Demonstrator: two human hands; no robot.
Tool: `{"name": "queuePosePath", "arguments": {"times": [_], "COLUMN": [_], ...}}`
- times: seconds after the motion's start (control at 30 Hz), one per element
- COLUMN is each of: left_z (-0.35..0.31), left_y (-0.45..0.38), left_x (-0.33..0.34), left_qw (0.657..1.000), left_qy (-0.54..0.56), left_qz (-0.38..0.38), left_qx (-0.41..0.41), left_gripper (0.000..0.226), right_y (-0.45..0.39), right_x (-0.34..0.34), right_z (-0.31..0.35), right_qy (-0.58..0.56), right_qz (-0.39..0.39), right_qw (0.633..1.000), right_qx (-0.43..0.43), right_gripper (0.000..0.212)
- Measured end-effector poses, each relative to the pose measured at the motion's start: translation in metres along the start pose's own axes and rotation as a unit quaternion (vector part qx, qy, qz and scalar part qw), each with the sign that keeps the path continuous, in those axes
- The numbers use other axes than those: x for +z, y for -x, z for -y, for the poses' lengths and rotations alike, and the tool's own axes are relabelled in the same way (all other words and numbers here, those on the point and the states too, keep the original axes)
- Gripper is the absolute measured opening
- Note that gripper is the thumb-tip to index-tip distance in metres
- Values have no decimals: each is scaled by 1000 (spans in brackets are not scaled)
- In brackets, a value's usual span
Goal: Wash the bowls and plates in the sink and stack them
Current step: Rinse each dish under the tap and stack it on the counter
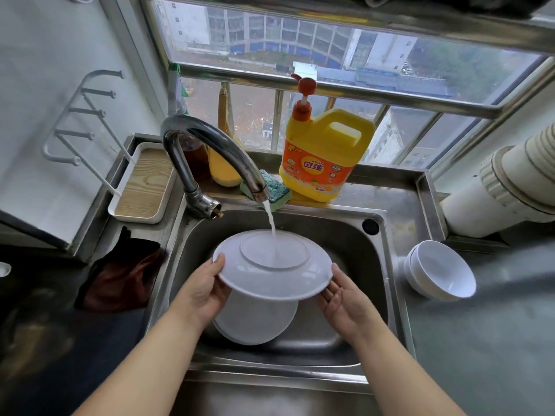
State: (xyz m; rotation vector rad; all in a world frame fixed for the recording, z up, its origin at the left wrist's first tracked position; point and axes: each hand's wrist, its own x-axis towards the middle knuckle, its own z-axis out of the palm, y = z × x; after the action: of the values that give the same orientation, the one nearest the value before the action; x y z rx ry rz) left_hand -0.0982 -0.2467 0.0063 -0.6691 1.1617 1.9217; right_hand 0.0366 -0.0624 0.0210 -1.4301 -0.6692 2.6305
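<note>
White plate rinsed upside down over the sink

The left hand gripped the plate by its left rim under the tap stream; the right hand lay open-fingered beneath its right rim. Another plate sat in the sink; stacked bowls stood on the bench at right

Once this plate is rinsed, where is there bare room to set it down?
Bare steel counter lies right of the sink, in front of the stacked bowls. The back ledge is crowded: sponge and soap jug. Left of the sink, a dark cloth fills the space. In the basin, another plate lies under the held plate.
</note>
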Motion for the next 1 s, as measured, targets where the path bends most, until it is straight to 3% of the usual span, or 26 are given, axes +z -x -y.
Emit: {"name": "queuePosePath", "arguments": {"times": [0.1,0.3,0.53,0.8,0.9,1.0], "left_z": [6,34,6,14,18,17], "left_y": [1,5,4,0,-2,1], "left_x": [2,17,-10,-25,-23,-6], "left_qw": [999,999,998,981,969,968], "left_qy": [36,32,-63,-190,-244,-248], "left_qz": [8,-29,10,-24,-43,-27], "left_qx": [-6,17,3,-20,-22,-22], "left_gripper": [31,34,27,33,42,34], "right_y": [2,8,0,8,17,17], "right_x": [3,22,5,-3,1,1], "right_z": [-3,-34,-10,-7,-4,-9], "right_qy": [6,59,34,143,309,544], "right_qz": [21,87,7,19,16,28], "right_qw": [1000,994,999,987,939,792], "right_qx": [6,19,-11,-72,-152,-277], "right_gripper": [19,33,20,22,15,13]}}
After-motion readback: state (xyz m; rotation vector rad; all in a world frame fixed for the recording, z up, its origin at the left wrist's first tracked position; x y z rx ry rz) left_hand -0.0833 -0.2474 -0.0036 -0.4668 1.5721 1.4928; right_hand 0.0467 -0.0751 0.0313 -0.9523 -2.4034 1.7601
